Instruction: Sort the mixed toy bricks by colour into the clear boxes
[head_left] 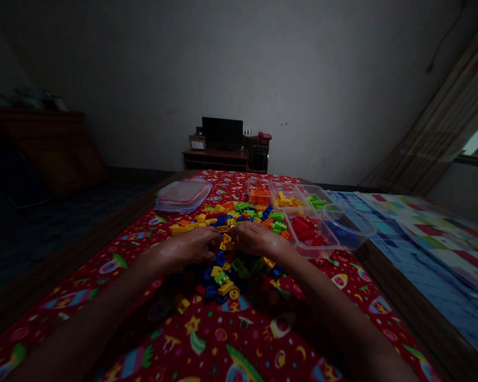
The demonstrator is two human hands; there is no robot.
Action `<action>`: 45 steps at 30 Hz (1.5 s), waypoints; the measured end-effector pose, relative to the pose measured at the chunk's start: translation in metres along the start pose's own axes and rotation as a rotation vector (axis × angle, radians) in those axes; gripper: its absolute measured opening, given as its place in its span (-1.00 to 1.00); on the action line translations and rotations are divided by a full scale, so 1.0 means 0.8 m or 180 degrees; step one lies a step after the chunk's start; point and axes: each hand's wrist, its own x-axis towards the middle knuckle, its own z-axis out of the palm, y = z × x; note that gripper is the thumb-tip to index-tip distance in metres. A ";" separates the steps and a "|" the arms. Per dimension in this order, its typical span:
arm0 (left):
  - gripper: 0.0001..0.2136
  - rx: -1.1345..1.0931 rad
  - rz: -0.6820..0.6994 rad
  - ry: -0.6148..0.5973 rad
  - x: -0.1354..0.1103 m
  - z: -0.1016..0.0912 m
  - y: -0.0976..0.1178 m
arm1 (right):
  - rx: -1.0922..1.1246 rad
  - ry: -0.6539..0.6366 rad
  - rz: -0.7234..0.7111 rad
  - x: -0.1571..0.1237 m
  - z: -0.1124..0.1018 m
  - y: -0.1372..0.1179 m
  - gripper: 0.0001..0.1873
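Observation:
A heap of small plastic building bricks (231,217) in yellow, blue, green, orange and red lies on a red patterned cloth (231,339). My left hand (191,246) and my right hand (255,237) rest on the heap's middle, knuckles up, fingers curled and nearly touching each other. Between the fingertips sits a small yellow-orange brick (226,243); both hands seem to pinch it, though the light is dim. More bricks (223,284) lie scattered between my forearms.
Clear plastic tubs stand to the right: orange bricks (258,195), yellow (287,201), green (317,201), red (308,229), and a round bowl with blue bricks (348,225). Stacked lids (183,194) lie at the left. A mattress (430,233) lies right of the table's wooden edge.

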 end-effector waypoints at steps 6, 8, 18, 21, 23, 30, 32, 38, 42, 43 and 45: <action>-0.77 -0.0528 -0.0158 0.0598 0.011 -0.008 -0.020 | 0.0023 -0.0044 0.0088 0.003 0.003 0.000 -0.69; -0.71 -0.0736 -0.0284 0.0753 0.013 -0.006 -0.020 | 0.0012 -0.0153 0.0094 0.003 0.003 0.000 -0.73; -0.39 -0.2507 -0.0281 0.1270 0.039 0.029 -0.011 | 0.0696 0.0378 0.0169 -0.002 -0.018 0.010 -0.75; -0.37 -0.2721 -0.0380 0.1408 0.043 0.033 -0.004 | 0.1019 0.0593 -0.0075 0.000 -0.012 0.010 -0.73; -0.33 -0.2878 -0.0430 0.1422 0.043 0.033 0.000 | 0.1126 0.0657 -0.0249 0.002 -0.006 0.010 -0.79; -0.47 -0.2783 -0.0255 0.1391 0.037 0.028 0.010 | 0.0919 0.0806 -0.0114 -0.006 -0.018 0.026 -0.81; -0.50 -0.2719 -0.0167 0.1356 0.035 0.026 0.012 | 0.0741 0.0945 0.0317 -0.017 -0.033 0.041 -0.74; -0.62 -0.1773 -0.0064 0.1329 0.025 0.015 0.019 | 0.0329 0.0686 0.1763 -0.060 -0.071 0.109 -0.76; -0.70 -0.1220 0.0361 0.1430 0.025 0.024 0.035 | 0.0147 0.0390 0.2133 -0.077 -0.074 0.148 -0.73; -0.71 -0.1108 0.0589 0.1461 0.025 0.029 0.042 | 0.0111 0.0426 0.2134 -0.079 -0.074 0.152 -0.70; -0.72 -0.0831 0.1127 0.1452 0.026 0.040 0.056 | 0.0027 0.0651 0.2109 -0.081 -0.075 0.154 -0.68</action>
